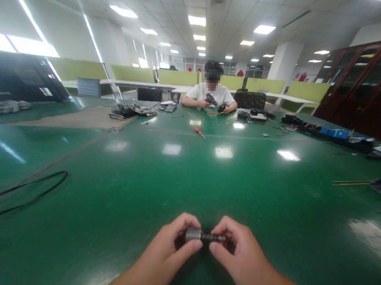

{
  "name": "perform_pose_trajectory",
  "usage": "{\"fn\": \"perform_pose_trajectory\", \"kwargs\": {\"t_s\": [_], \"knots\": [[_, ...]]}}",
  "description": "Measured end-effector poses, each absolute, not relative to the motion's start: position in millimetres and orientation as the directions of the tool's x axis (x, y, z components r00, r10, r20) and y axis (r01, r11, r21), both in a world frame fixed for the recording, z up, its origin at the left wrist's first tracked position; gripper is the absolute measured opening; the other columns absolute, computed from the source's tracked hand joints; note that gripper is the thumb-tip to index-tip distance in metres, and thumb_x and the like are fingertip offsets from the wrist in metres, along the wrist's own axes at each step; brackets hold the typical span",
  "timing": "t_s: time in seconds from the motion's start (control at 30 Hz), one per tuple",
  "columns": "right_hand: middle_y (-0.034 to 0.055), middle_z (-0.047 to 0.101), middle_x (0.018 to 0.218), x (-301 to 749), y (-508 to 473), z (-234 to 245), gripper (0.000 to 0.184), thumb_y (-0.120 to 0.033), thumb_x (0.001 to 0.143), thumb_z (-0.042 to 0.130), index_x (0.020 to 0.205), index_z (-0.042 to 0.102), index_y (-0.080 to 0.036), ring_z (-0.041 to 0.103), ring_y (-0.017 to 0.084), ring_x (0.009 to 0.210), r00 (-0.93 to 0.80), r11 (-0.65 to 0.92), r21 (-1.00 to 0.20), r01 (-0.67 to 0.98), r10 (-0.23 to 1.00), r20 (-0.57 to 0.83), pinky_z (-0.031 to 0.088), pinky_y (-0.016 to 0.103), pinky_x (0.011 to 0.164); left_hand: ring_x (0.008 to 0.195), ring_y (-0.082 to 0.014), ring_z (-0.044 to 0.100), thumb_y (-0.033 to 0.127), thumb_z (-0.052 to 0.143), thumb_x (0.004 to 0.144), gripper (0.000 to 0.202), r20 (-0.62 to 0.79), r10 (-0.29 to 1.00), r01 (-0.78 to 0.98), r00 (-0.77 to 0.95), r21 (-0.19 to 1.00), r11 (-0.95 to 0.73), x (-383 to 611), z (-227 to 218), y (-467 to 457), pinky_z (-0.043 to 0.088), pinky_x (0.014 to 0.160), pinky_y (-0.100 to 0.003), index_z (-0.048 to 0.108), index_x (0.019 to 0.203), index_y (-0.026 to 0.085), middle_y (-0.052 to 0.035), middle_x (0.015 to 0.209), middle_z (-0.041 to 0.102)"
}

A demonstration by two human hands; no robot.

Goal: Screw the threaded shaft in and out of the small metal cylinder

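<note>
Both my hands meet low over the green table [188, 177], near its front edge. My left hand [166, 250] pinches the thick silver end of a small metal cylinder [194, 234] between thumb and fingers. My right hand [238, 253] pinches the thinner dark shaft [215, 237] that sticks out of the cylinder's right end. The part lies level between the two hands, just above the table.
A black cable [29, 193] loops at the left. A red screwdriver [199, 132] lies mid-table. Across the table a person in a white shirt [209, 96] holds a dark tool. Boxes and tools [336, 134] crowd the far right; thin rods [352, 183] lie at right.
</note>
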State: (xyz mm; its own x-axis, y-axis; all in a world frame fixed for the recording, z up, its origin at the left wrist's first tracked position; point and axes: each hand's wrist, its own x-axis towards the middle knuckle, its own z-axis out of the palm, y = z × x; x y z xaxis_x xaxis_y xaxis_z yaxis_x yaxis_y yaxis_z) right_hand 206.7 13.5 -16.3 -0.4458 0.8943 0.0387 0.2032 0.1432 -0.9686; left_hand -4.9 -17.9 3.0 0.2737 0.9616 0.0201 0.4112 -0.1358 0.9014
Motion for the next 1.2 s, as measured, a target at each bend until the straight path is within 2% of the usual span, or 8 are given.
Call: {"fn": "perform_pose_trajectory", "kwargs": {"t_s": [1.2], "knots": [[-0.0023,0.055,0.069,210.1,13.6,-12.7,0.005,-0.021,0.083,0.062,0.082,0.06,-0.017,0.052,0.013,0.065,-0.386,0.168,-0.956,0.241,0.92,0.064,0.04,0.025,0.063,0.074,-0.0155,0.051,0.037,0.056,0.096,0.016,0.042,0.971,0.385,0.234,0.914,-0.132,-5.9,2.3,-17.8,0.041,0.07,-0.026,0.057,0.103,0.023,0.0023,0.083,0.055]]}}
